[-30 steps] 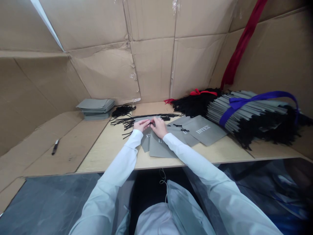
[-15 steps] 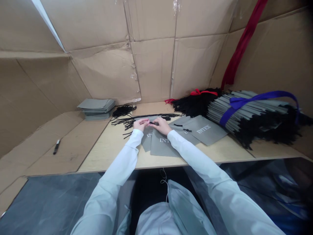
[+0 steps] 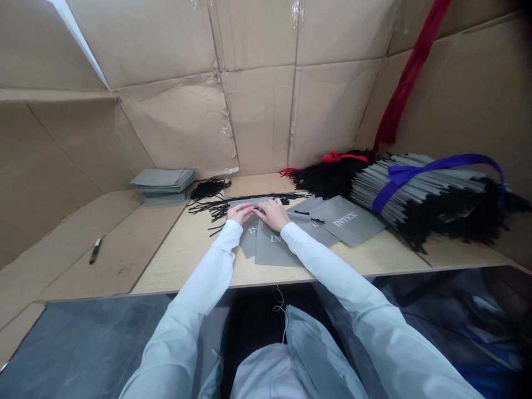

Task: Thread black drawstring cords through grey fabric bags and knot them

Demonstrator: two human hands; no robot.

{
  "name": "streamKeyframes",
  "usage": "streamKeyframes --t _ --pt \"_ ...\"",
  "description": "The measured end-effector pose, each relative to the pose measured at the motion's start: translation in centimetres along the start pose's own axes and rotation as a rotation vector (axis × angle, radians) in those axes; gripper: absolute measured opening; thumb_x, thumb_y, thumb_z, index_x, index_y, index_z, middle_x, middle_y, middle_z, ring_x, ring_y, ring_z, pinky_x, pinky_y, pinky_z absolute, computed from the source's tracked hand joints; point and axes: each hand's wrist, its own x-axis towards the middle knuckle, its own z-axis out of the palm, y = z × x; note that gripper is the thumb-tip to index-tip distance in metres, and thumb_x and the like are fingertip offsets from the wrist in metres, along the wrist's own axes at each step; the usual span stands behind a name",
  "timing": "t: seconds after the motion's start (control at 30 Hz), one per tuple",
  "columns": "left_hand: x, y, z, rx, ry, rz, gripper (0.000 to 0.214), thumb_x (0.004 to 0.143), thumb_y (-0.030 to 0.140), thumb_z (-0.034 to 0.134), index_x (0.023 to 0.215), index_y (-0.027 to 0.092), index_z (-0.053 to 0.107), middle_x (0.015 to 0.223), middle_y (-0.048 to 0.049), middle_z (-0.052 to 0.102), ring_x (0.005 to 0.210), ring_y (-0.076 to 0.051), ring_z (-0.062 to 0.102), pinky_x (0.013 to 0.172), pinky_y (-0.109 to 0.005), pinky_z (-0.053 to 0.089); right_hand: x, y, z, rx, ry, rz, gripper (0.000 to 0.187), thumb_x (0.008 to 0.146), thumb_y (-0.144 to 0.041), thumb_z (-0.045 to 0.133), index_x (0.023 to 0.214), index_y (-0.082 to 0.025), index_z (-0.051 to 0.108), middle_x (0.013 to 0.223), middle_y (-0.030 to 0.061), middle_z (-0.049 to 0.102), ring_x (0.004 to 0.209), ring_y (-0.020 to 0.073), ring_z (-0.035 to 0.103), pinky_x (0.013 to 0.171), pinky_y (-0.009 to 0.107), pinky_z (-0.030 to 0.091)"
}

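Head: left hand (image 3: 240, 213), right hand (image 3: 272, 215) flat on bag (image 3: 274, 250)

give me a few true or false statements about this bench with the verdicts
1. The left hand and right hand both lie on grey INTEX bags. True.
2. The large bundle of grey bags on the right is tied with a red band. False: its band is purple-blue.
3. Loose black cords lie just left of the left hand. True.
4. A black pen stands upright in a holder. False: it lies flat on the cardboard sheet.
5. A red ribbon lies across a heap of black cords behind the bundle. True.
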Motion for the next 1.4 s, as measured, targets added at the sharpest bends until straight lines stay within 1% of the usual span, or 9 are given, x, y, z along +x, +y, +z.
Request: streamKeyframes --t 0.33,0.53,0.67,0.73,0.8,0.9,1.07,1.2,1.4 --pt "0.5 -0.1 -0.3 -0.045 0.022 -0.049 0.019 0.051 0.004 0.065 0.068 0.008 0.059 0.061 -0.0048 0.06 0.059 -0.01 0.057 0.07 -0.025 0.045 0.0 0.2 -0.3 0.081 -0.083 0.013 0.037 0.078 -0.046 0.032 0.086 -0.017 0.054 0.082 0.0058 0.059 0.079 0.0148 0.049 0.07 0.027 0.025" --pt "0.8 0.4 -0.4 -0.057 0.102 -0.074 0.015 0.054 0.015 0.064 0.068 0.011 0.059 0.059 -0.0025 0.058 0.057 -0.008 0.055 0.066 -0.025 0.045 0.0 1.6 -0.5 0.034 -0.22 0.188 0.054 0.081 -0.048 0.014 0.08 -0.017 0.057 0.082 0.0088 0.061 0.076 0.0157 0.054 0.065 0.024 0.03" --pt "0.2 0.5 0.0 0.038 -0.083 -0.119 0.035 0.049 0.019 0.068 0.082 0.017 0.06 0.067 -0.0025 0.06 0.06 -0.01 0.055 0.066 -0.029 0.045 0.0 1.9 0.2 0.011 -0.229 0.227 0.056 0.081 -0.048 0.011 0.084 -0.018 0.058 0.083 0.0099 0.061 0.076 0.017 0.055 0.064 0.024 0.032" --pt "-0.3 0.4 0.3 0.08 -0.171 -0.121 0.038 0.042 0.015 0.071 0.079 0.014 0.061 0.069 -0.0043 0.061 0.062 -0.011 0.056 0.069 -0.028 0.044 0.0 2.0 0.4 0.003 -0.227 0.232 0.054 0.081 -0.049 0.013 0.086 -0.018 0.057 0.082 0.0097 0.061 0.076 0.017 0.055 0.064 0.024 0.033" --pt "-0.5 0.2 0.6 0.109 -0.175 -0.107 0.035 0.038 0.013 0.073 0.071 0.01 0.062 0.065 -0.0052 0.061 0.06 -0.011 0.056 0.071 -0.028 0.043 0.0 2.0 0.4 0.002 -0.216 0.235 0.053 0.081 -0.048 0.013 0.086 -0.018 0.057 0.081 0.0095 0.061 0.076 0.0167 0.055 0.064 0.024 0.033" --pt "-0.2 -0.3 0.6 0.129 -0.138 -0.076 0.033 0.036 0.014 0.073 0.066 0.008 0.062 0.058 -0.0045 0.06 0.056 -0.011 0.055 0.072 -0.029 0.043 0.0 2.1 0.1 0.026 -0.186 0.179 0.052 0.082 -0.046 0.013 0.083 -0.018 0.057 0.078 0.0086 0.061 0.074 0.0156 0.055 0.064 0.023 0.033" --pt "0.5 -0.6 0.1 0.093 -0.155 -0.053 0.032 0.036 0.015 0.073 0.065 0.007 0.062 0.062 -0.0063 0.062 0.058 -0.013 0.057 0.072 -0.03 0.044 0.0 1.9 -0.1 0.18 -0.148 -0.061 0.042 0.078 -0.048 0.029 0.085 -0.016 0.055 0.08 0.0063 0.06 0.074 0.0128 0.052 0.066 0.021 0.033" --pt "0.6 -0.3 -0.2 0.043 -0.114 -0.048 0.03 0.041 0.011 0.072 0.069 0.006 0.061 0.062 -0.0075 0.062 0.058 -0.013 0.058 0.072 -0.03 0.045 -0.1 2.1 -0.2 0.273 -0.169 -0.049 0.036 0.075 -0.046 0.039 0.092 -0.019 0.053 0.087 0.004 0.059 0.078 0.0126 0.052 0.066 0.02 0.033" --pt "0.0 0.1 0.2 -0.074 -0.048 -0.009 0.02 0.049 0.006 0.067 0.067 0.007 0.06 0.063 -0.0049 0.062 0.063 -0.011 0.058 0.075 -0.026 0.045 0.0 1.9 -0.8 0.29 -0.152 -0.058 0.033 0.08 -0.04 0.031 0.086 -0.02 0.057 0.079 0.0013 0.058 0.073 0.0106 0.05 0.064 0.019 0.031"
